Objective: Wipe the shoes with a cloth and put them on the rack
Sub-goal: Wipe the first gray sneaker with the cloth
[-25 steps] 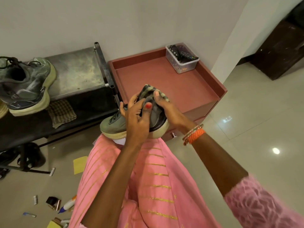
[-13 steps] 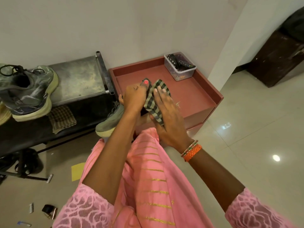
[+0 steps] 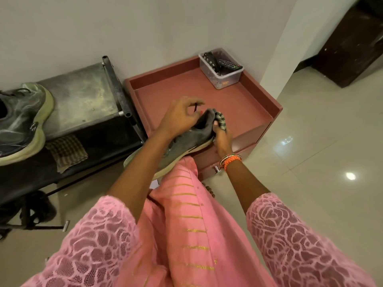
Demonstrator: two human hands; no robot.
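Cloth pressed to the heel of a held shoe, mid-frame.

The left hand (image 3: 178, 118) curls its fingers over the collar of the grey shoe (image 3: 186, 141), held above the red cabinet (image 3: 244, 108). The right hand (image 3: 222, 135) clamps the checked cloth (image 3: 220, 119) against the heel. At left a second shoe (image 3: 22, 121) sits on the rack (image 3: 83, 96), a folded rag (image 3: 66, 152) just below.

- Left hand (image 3: 177, 119) grips the grey suede sneaker (image 3: 186, 139) at its collar.
- Right hand (image 3: 222, 134) presses a checked green-and-white cloth (image 3: 220, 119) against the heel.
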